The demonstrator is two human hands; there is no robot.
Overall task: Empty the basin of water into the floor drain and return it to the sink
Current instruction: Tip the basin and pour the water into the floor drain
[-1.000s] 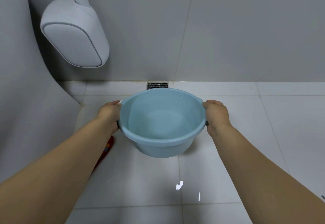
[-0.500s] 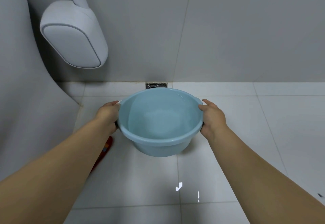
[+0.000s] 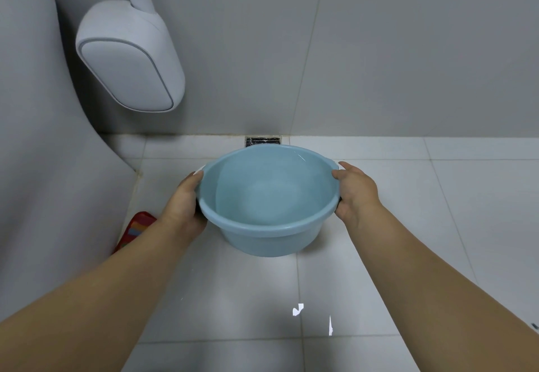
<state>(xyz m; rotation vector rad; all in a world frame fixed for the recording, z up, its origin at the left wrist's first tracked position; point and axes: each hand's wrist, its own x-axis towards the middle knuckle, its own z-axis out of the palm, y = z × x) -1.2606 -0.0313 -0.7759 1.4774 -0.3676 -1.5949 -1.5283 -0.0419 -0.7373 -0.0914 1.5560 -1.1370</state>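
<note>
A: Basin [image 3: 269, 196] first: we see it in the head view, pale blue and round, held up above the white floor tiles [image 3: 233, 290] near the middle of the picture. Its mouth is tipped a little toward us, and clear water sits in it, with the waterline showing along the far inner wall.

B: We agree. Our left hand [image 3: 183, 205] is closed around the rim on the left side, fingers tucked under the lip. Our right hand [image 3: 354, 192] grasps the right edge, with the fingertips curled over the top of the rim and the palm against the outer wall. Both are bare, and both forearms reach in from the lower corners.

A: And the floor drain [image 3: 262, 141]? We make out a dark metal grate set in the floor where the tiles meet the grey wall [image 3: 408, 50]. The basin's far rim sits just below it in the picture, covering part of the grate.

B: Any writing? We find no brand, label or lettering on the basin that we can read.

A: To the upper left a white rounded fixture [image 3: 131, 59] hangs on a white stem against the wall. Its face is plain as far as we can read it. A large grey curved surface [image 3: 43, 153] fills the left edge.

B: Low on the left, by our left forearm, a red thing with coloured stripes [image 3: 137, 228] lies on the floor, partly hidden. We cannot tell what it is.
</note>
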